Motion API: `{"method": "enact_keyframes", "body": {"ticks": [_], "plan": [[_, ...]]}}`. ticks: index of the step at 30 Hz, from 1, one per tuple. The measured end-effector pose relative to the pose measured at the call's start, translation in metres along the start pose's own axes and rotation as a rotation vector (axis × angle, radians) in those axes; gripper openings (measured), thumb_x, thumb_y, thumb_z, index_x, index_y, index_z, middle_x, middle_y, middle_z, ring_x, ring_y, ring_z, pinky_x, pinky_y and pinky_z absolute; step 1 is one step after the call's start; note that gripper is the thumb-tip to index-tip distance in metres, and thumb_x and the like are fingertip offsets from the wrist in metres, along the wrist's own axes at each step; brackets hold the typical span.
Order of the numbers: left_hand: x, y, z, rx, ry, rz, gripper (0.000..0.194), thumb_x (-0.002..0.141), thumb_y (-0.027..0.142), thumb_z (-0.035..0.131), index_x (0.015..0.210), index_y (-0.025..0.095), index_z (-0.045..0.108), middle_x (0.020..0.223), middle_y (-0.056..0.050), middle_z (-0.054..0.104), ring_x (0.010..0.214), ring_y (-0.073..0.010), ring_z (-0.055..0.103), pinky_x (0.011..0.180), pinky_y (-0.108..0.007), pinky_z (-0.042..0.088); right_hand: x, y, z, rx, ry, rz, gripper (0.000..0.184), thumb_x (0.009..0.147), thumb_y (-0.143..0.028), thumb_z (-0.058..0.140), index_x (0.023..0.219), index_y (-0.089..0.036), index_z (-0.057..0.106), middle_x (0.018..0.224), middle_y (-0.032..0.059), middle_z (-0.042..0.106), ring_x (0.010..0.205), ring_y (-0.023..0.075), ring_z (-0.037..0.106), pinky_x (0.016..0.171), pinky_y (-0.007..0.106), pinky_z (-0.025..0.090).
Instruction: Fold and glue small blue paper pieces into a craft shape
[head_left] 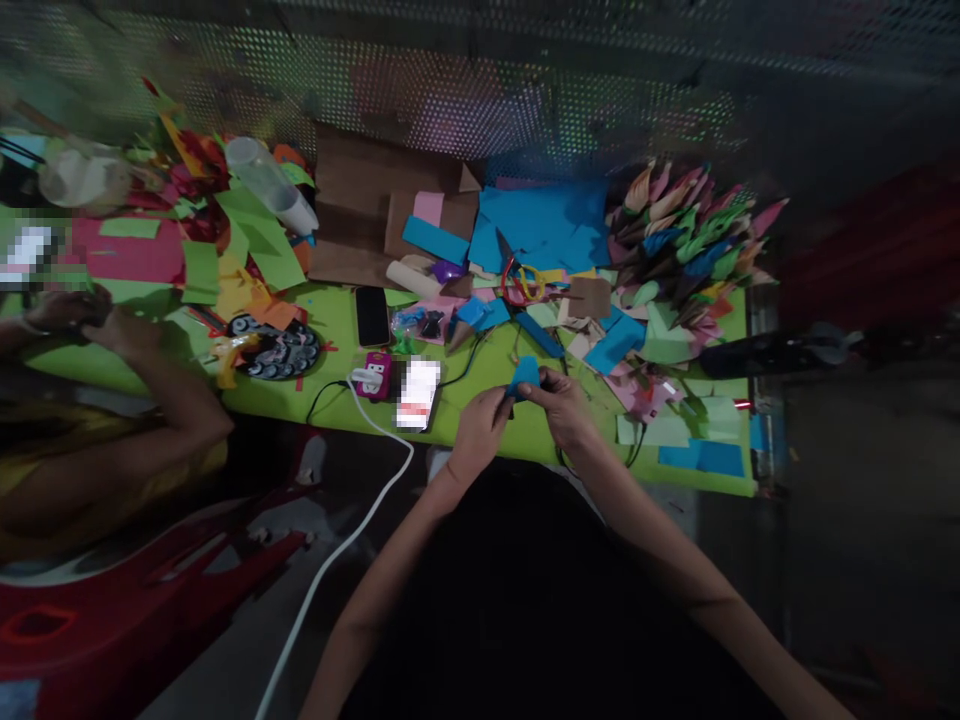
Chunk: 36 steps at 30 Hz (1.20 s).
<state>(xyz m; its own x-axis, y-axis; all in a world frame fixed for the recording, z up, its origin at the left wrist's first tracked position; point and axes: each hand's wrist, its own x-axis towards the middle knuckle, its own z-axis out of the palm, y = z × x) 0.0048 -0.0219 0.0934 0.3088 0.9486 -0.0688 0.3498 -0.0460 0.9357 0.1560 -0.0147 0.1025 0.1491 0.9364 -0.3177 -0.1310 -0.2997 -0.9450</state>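
Observation:
A small piece of blue paper (526,372) is pinched between my two hands above the front edge of the green table. My left hand (484,425) grips its lower left side with closed fingers. On its right side, my right hand (568,407) holds it between thumb and fingers. It looks folded or rolled, but my fingers cover part of it. Just beyond lie blue paper strips (616,343), a pair of scissors with red handles (513,282) and yellow-handled scissors (533,284). A lit phone (418,394) rests left of my left hand.
Paper cones (686,235) crowd the back right. Large blue sheets (544,225) and brown cardboard (349,205) lie at the back. A pink power socket (373,376) trails a white cable (330,560) off the table. At left, a co-worker's hands (82,310) are over the table, beside a red chair (150,625).

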Motion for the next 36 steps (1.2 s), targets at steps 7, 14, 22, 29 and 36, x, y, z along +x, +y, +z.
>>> {"method": "enact_keyframes", "body": {"ticks": [7, 14, 22, 29, 36], "plan": [[0.003, -0.008, 0.000, 0.011, 0.044, 0.014, 0.026, 0.097, 0.039, 0.052, 0.083, 0.022, 0.065, 0.082, -0.007, 0.065, 0.082, -0.0227, 0.060, 0.081, -0.036, 0.047, 0.005, -0.004, -0.011, -0.101, 0.023, -0.019, 0.044, 0.064, -0.059, 0.082, 0.064, -0.022, 0.057, 0.061, -0.0033, 0.054, 0.060, 0.0139, 0.050, 0.059, 0.029, 0.044], [0.000, -0.002, 0.001, -0.276, 0.046, -0.180, 0.030, 0.096, 0.048, 0.053, 0.095, 0.021, 0.066, 0.090, -0.005, 0.068, 0.086, -0.0196, 0.061, 0.085, -0.034, 0.049, 0.004, -0.003, -0.007, -0.009, 0.049, -0.078, 0.039, 0.063, -0.054, 0.084, 0.066, -0.022, 0.061, 0.063, -0.0026, 0.057, 0.062, 0.0137, 0.051, 0.060, 0.028, 0.042], [0.004, -0.005, -0.002, -0.084, 0.054, -0.119, 0.025, 0.097, 0.039, 0.052, 0.088, 0.020, 0.065, 0.092, -0.006, 0.069, 0.089, -0.0198, 0.062, 0.086, -0.033, 0.049, 0.003, -0.005, -0.005, 0.001, 0.038, -0.043, 0.038, 0.064, -0.052, 0.084, 0.064, -0.021, 0.061, 0.061, -0.0033, 0.055, 0.060, 0.0124, 0.047, 0.059, 0.027, 0.040], [0.003, -0.002, -0.004, -0.099, 0.011, -0.163, 0.026, 0.097, 0.038, 0.051, 0.081, 0.019, 0.061, 0.078, -0.002, 0.064, 0.074, -0.0165, 0.058, 0.072, -0.029, 0.046, 0.005, -0.005, -0.005, -0.115, 0.034, -0.054, 0.041, 0.068, -0.060, 0.077, 0.069, -0.021, 0.066, 0.065, -0.0008, 0.060, 0.063, 0.0147, 0.051, 0.062, 0.029, 0.042], [0.003, -0.003, -0.006, -0.014, 0.016, -0.131, 0.026, 0.099, 0.036, 0.050, 0.084, 0.019, 0.062, 0.080, -0.002, 0.064, 0.076, -0.0166, 0.058, 0.072, -0.028, 0.045, 0.007, -0.007, -0.010, -0.134, 0.082, -0.017, 0.041, 0.062, -0.055, 0.082, 0.062, -0.020, 0.061, 0.057, -0.0033, 0.051, 0.056, 0.0115, 0.041, 0.054, 0.027, 0.033]]}}
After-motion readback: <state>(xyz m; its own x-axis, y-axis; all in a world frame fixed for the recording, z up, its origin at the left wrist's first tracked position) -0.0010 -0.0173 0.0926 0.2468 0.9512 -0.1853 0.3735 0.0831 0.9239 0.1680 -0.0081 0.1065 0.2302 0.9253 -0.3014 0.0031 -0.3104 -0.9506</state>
